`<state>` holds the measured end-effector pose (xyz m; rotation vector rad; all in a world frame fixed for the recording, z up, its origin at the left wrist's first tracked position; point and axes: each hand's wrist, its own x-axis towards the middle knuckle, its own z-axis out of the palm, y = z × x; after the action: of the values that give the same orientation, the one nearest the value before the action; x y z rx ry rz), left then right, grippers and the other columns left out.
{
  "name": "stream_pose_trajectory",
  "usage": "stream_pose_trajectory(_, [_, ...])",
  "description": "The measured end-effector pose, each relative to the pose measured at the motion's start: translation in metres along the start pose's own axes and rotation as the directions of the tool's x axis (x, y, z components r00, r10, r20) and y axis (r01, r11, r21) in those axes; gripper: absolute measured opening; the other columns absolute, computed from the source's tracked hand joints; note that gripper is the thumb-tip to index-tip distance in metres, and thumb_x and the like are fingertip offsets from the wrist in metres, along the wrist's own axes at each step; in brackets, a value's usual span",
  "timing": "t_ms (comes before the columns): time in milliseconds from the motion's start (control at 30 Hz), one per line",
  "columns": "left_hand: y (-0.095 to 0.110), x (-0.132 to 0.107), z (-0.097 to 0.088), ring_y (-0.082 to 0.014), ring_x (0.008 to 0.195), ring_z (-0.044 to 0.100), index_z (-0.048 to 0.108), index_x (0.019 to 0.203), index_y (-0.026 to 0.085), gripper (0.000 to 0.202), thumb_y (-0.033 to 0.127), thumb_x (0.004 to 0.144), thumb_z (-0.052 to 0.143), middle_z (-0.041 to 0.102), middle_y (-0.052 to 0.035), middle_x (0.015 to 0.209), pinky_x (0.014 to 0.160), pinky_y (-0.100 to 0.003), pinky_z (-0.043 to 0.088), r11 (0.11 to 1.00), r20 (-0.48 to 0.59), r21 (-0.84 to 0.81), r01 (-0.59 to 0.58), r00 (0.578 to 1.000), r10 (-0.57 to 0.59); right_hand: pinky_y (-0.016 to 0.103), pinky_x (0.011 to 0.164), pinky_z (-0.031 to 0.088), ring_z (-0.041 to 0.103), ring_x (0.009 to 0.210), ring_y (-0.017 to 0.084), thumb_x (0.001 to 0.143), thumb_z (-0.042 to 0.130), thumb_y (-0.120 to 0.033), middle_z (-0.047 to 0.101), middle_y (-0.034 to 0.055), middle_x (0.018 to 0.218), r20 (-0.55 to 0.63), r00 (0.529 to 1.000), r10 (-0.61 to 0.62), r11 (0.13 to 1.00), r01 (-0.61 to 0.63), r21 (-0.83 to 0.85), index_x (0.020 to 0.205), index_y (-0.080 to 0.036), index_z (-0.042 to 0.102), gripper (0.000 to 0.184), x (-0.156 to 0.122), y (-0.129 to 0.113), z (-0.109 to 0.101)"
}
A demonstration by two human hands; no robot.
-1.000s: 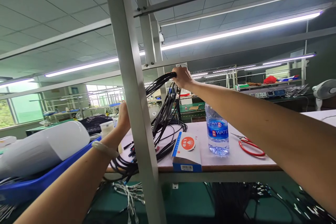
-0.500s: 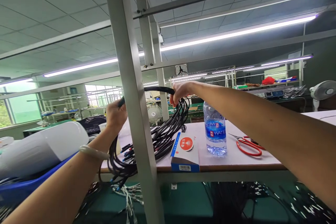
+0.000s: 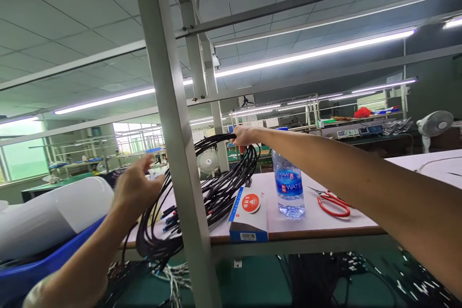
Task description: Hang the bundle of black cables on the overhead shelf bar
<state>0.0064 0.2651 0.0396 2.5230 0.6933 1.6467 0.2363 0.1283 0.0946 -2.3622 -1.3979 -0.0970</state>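
A bundle of black cables [image 3: 220, 178] hangs over the raised shelf, looping down past its front edge. My right hand [image 3: 242, 136] is closed on the top of the bundle, held up above the shelf behind the grey upright post [image 3: 169, 120]. My left hand [image 3: 135, 184] is blurred, off the cables, with its fingers apart just left of the hanging loops. The cable ends carry small coloured plugs [image 3: 169, 219].
On the white shelf [image 3: 325, 224] stand a blue-and-white box [image 3: 249, 214], a water bottle [image 3: 288, 187] and red-handled scissors [image 3: 334, 202]. A white cylinder [image 3: 54, 216] lies in a blue bin [image 3: 21, 274] at left. More cables lie on the green bench [image 3: 325, 279] below.
My left hand has let go of the cable bundle and pulled back towards me. My right hand stays closed on the bundle, lower than a second ago. The cables have spread apart.
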Motion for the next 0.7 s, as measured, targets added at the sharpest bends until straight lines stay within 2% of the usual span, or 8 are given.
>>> stream_pose_trajectory(100, [0.039,-0.033,-0.009,-0.0254,0.078,0.065,0.065,0.092,0.012,0.025,0.019,0.073,0.049,0.069,-0.0139,0.096,0.071,-0.037,0.048,0.96,-0.436,0.134,-0.246,0.855,0.28,0.033,0.069,0.054,0.063,0.077,0.015,0.09,0.054,-0.029,0.064,0.0042,0.096,-0.026,1.0,-0.012,0.999,0.013,0.031,0.104,-0.014,0.058,0.021,-0.003,-0.004,0.001])
stream_pose_trajectory(133, [0.056,-0.043,-0.007,-0.02,0.071,0.065,0.064,0.084,0.015,0.016,0.017,0.076,0.05,0.07,-0.0086,0.081,0.064,-0.031,0.048,0.898,-0.391,0.145,-0.415,0.81,0.437,0.033,0.068,0.054,0.063,0.077,0.015,0.09,0.054,-0.029,0.064,0.0041,0.096,-0.034,0.999,-0.014,0.999,0.015,0.037,0.105,-0.013,0.058,0.022,-0.004,-0.006,0.001])
stream_pose_trajectory(167, [0.073,-0.05,-0.001,-0.0159,0.062,0.064,0.063,0.078,0.018,0.015,0.015,0.078,0.049,0.07,-0.0041,0.072,0.057,-0.027,0.047,0.857,-0.235,0.084,-0.508,0.826,0.512,0.032,0.068,0.054,0.063,0.076,0.014,0.09,0.054,-0.029,0.064,0.0041,0.095,-0.043,0.999,-0.013,0.999,0.014,0.039,0.104,-0.013,0.058,0.021,-0.005,-0.008,0.0])
stream_pose_trajectory(233, [0.1,-0.056,0.021,-0.018,0.063,0.063,0.06,0.101,0.013,0.028,0.011,0.083,0.039,0.07,-0.0087,0.081,0.053,-0.029,0.047,0.912,0.341,0.114,-0.394,0.878,0.337,0.032,0.068,0.054,0.063,0.076,0.015,0.09,0.055,-0.029,0.064,0.0044,0.094,-0.065,0.998,-0.007,0.999,0.009,0.036,0.103,-0.013,0.059,0.021,-0.008,-0.013,-0.001])
stream_pose_trajectory(333, [0.118,-0.043,0.062,-0.034,0.091,0.063,0.04,0.128,0.0,0.053,0.007,0.076,0.05,0.067,-0.0205,0.1,0.067,-0.041,0.051,0.914,0.559,0.216,-0.344,0.811,0.173,0.032,0.069,0.054,0.063,0.077,0.015,0.089,0.055,-0.03,0.064,0.005,0.094,-0.095,0.995,-0.007,0.999,0.011,0.035,0.1,-0.012,0.06,0.022,-0.013,-0.016,-0.006])
stream_pose_trajectory(400, [0.118,-0.025,0.079,-0.0288,0.087,0.065,0.054,0.112,0.005,0.036,0.005,0.076,0.053,0.069,-0.0156,0.094,0.068,-0.04,0.053,0.92,0.592,0.301,-0.251,0.806,0.026,0.032,0.068,0.054,0.063,0.077,0.015,0.09,0.054,-0.03,0.064,0.0048,0.094,-0.112,0.994,-0.017,0.999,0.023,0.045,0.101,-0.012,0.059,0.021,-0.016,-0.015,-0.01])
stream_pose_trajectory(500, [0.12,0.003,0.078,-0.0217,0.086,0.065,0.063,0.088,0.011,0.011,0.013,0.081,0.055,0.069,-0.0099,0.091,0.071,-0.037,0.053,0.921,0.497,0.365,-0.136,0.865,-0.07,0.032,0.068,0.054,0.063,0.076,0.015,0.09,0.054,-0.03,0.064,0.0042,0.094,-0.13,0.991,-0.039,0.997,0.047,0.06,0.102,-0.013,0.059,0.022,-0.023,-0.011,-0.016])
stream_pose_trajectory(700, [0.132,0.026,0.053,-0.0271,0.087,0.064,0.06,0.097,0.011,0.028,0.017,0.086,0.035,0.068,-0.0156,0.094,0.065,-0.037,0.048,0.965,0.182,0.251,-0.079,0.983,0.033,0.035,0.073,0.053,0.062,0.084,0.016,0.09,0.054,-0.031,0.063,0.0054,0.101,-0.181,0.982,-0.054,0.996,0.067,0.066,0.103,-0.015,0.059,0.021,-0.029,-0.006,-0.023])
